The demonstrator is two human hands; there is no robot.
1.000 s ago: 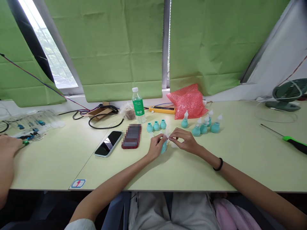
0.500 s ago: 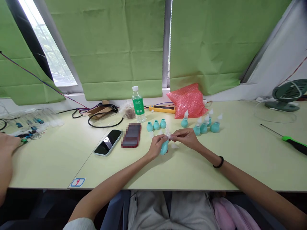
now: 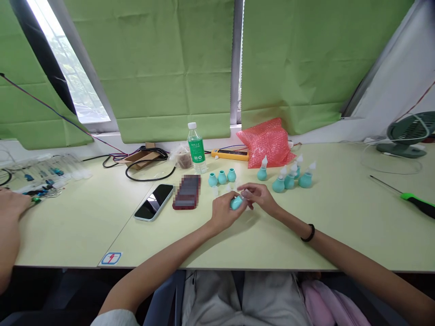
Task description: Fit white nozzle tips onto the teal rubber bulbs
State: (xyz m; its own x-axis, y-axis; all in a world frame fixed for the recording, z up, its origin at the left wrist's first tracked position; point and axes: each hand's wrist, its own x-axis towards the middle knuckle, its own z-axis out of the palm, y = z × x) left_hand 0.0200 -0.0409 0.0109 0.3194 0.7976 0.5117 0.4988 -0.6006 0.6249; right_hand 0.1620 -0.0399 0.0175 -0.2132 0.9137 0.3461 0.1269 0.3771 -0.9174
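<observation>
My left hand [image 3: 224, 212] is wrapped round the teal rubber bulb [image 3: 236, 202] of a nasal aspirator. The bulb lies tilted, its neck pointing right. At that neck the fingers of my right hand [image 3: 261, 198] are closed on a clear plastic part [image 3: 245, 194], which they partly hide. Behind my hands stand three teal bulbs [image 3: 222, 177] with open necks and no tips. Small clear pieces [image 3: 215, 190] sit just in front of those. To the right, several aspirators [image 3: 288, 181] stand upright with clear pointed tips.
A water bottle [image 3: 196, 149], a yellow tool [image 3: 229, 155] and a red bubble-wrap bag [image 3: 268, 144] line the back. Two phones, one white-edged [image 3: 154, 202] and one dark red [image 3: 186, 192], lie left. A screwdriver [image 3: 416, 203] lies right. Another person's hand [image 3: 12, 208] works at far left.
The held bulb has gone from nearly upright to tilted over, its neck now towards the right. My right hand has shifted slightly left and down, still at the clear part.
</observation>
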